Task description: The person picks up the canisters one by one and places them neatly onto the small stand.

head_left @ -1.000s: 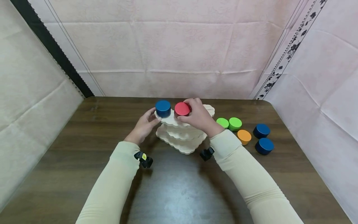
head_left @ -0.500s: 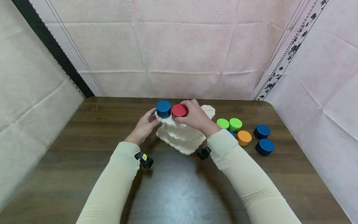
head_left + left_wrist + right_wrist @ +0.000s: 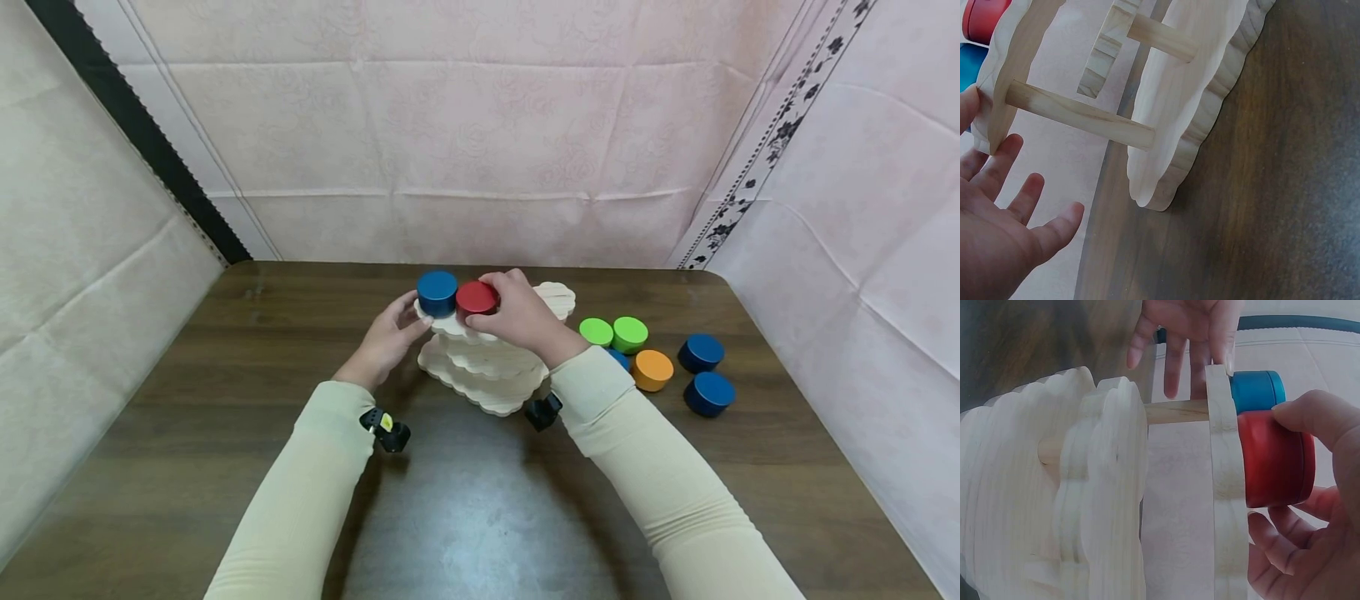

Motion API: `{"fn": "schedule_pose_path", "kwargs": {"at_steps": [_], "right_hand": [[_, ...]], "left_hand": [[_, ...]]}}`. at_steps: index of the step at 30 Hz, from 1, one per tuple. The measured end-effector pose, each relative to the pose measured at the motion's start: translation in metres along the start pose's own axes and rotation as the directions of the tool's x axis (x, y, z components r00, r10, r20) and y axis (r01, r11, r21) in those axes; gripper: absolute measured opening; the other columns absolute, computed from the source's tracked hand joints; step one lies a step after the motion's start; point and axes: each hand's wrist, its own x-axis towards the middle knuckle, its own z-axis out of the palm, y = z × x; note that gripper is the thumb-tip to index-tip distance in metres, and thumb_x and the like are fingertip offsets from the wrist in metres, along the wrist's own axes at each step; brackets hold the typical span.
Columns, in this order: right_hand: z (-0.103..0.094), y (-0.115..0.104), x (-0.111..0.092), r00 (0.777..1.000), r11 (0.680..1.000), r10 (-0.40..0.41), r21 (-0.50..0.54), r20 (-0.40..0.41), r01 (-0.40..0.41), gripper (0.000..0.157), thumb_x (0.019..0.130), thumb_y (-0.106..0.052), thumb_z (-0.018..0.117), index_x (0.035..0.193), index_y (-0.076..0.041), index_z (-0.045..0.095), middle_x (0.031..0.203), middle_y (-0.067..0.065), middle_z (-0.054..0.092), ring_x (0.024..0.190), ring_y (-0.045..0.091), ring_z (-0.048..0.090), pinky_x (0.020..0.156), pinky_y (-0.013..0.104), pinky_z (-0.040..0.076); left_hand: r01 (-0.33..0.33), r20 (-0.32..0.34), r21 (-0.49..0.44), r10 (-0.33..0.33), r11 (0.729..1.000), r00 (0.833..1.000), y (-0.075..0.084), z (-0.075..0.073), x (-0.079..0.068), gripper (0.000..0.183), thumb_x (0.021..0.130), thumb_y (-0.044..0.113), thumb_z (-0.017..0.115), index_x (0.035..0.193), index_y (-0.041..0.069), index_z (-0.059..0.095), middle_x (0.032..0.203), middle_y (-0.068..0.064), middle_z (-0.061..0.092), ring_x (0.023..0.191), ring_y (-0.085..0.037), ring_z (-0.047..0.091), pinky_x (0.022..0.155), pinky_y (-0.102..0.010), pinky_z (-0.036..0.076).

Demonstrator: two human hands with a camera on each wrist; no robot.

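Note:
A pale wooden tiered stand with scalloped, cloud-shaped shelves [image 3: 491, 360] stands on the brown table, its shelves joined by round dowels [image 3: 1079, 115]. On its top shelf sit a round blue tin [image 3: 437, 293] and, close to its right, a round red tin [image 3: 477, 298]. My right hand [image 3: 525, 315] grips the red tin, thumb and fingers on opposite sides, as the right wrist view [image 3: 1275, 459] also shows. My left hand [image 3: 382, 342] pinches the left edge of the top shelf next to the blue tin; its other fingers [image 3: 1060, 231] spread loosely below.
Right of the stand lie two green tins [image 3: 630, 333], an orange tin [image 3: 652, 370] and several blue tins [image 3: 709, 394], one partly hidden by my right sleeve. Pale cloth walls [image 3: 450, 150] enclose the table's back and sides. A small black camera sits on each wrist.
My right hand has moved the red tin a little to the left along the top shelf, closer to the blue tin. The left hand has stayed in place.

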Motion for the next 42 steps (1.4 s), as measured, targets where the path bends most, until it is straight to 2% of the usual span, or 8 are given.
{"fn": "schedule_pose_path", "kwargs": {"at_steps": [5, 10, 15, 24, 32, 42], "right_hand": [[0.002, 0.000, -0.003, 1.000, 1.000, -0.013, 0.005, -0.019, 0.014, 0.075, 0.081, -0.030, 0.077, 0.143, -0.007, 0.042, 0.130, 0.012, 0.045, 0.113, 0.025, 0.048, 0.089, 0.037, 0.053], [0.002, 0.002, -0.011, 0.994, 0.998, -0.058, -0.040, -0.091, 0.055, 0.075, 0.082, -0.035, 0.075, 0.144, -0.008, 0.041, 0.136, 0.013, 0.043, 0.119, 0.026, 0.046, 0.093, 0.040, 0.051], [0.000, 0.009, -0.023, 0.978, 0.986, -0.128, -0.125, -0.162, 0.109, 0.075, 0.083, -0.036, 0.073, 0.145, -0.009, 0.040, 0.143, 0.014, 0.039, 0.131, 0.028, 0.037, 0.101, 0.046, 0.045], [0.000, 0.029, -0.045, 0.946, 0.957, -0.247, -0.207, -0.213, 0.203, 0.074, 0.082, -0.032, 0.075, 0.143, -0.007, 0.042, 0.142, 0.016, 0.039, 0.129, 0.029, 0.039, 0.098, 0.046, 0.048], [-0.008, 0.045, -0.064, 0.924, 0.950, -0.269, -0.235, -0.270, 0.207, 0.074, 0.079, -0.031, 0.079, 0.140, -0.006, 0.046, 0.140, 0.015, 0.041, 0.129, 0.031, 0.038, 0.099, 0.048, 0.046], [-0.029, 0.068, -0.092, 0.925, 0.944, -0.249, -0.287, -0.287, 0.165, 0.073, 0.081, -0.034, 0.077, 0.140, -0.005, 0.046, 0.139, 0.018, 0.041, 0.126, 0.034, 0.040, 0.102, 0.053, 0.039]], "left_hand": [[-0.003, -0.003, 0.000, 0.003, 1.000, 1.000, -0.003, 0.000, 0.001, 0.065, 0.099, 0.028, 0.055, 0.154, 0.017, 0.024, 0.156, -0.011, 0.029, 0.143, -0.032, 0.028, 0.112, -0.053, 0.028], [0.001, -0.004, -0.003, -0.001, 1.000, 1.000, -0.003, -0.001, -0.001, 0.065, 0.099, 0.029, 0.055, 0.154, 0.016, 0.023, 0.157, -0.012, 0.029, 0.143, -0.031, 0.027, 0.113, -0.053, 0.028], [-0.006, -0.004, 0.000, 0.006, 1.000, 1.000, -0.002, -0.001, -0.003, 0.065, 0.099, 0.029, 0.054, 0.154, 0.016, 0.023, 0.157, -0.012, 0.028, 0.143, -0.032, 0.026, 0.113, -0.054, 0.027], [0.001, -0.004, 0.008, -0.001, 1.000, 1.000, -0.005, -0.003, -0.001, 0.066, 0.099, 0.031, 0.055, 0.155, 0.017, 0.022, 0.157, -0.011, 0.028, 0.144, -0.031, 0.025, 0.113, -0.055, 0.025], [0.011, -0.007, 0.023, -0.010, 1.000, 1.000, -0.003, -0.002, -0.001, 0.065, 0.099, 0.031, 0.054, 0.155, 0.018, 0.022, 0.157, -0.011, 0.028, 0.144, -0.031, 0.026, 0.112, -0.055, 0.027], [0.006, -0.002, 0.021, -0.006, 1.000, 1.000, -0.002, 0.000, 0.001, 0.065, 0.099, 0.031, 0.054, 0.155, 0.018, 0.022, 0.157, -0.011, 0.027, 0.144, -0.031, 0.025, 0.112, -0.055, 0.027]]}}
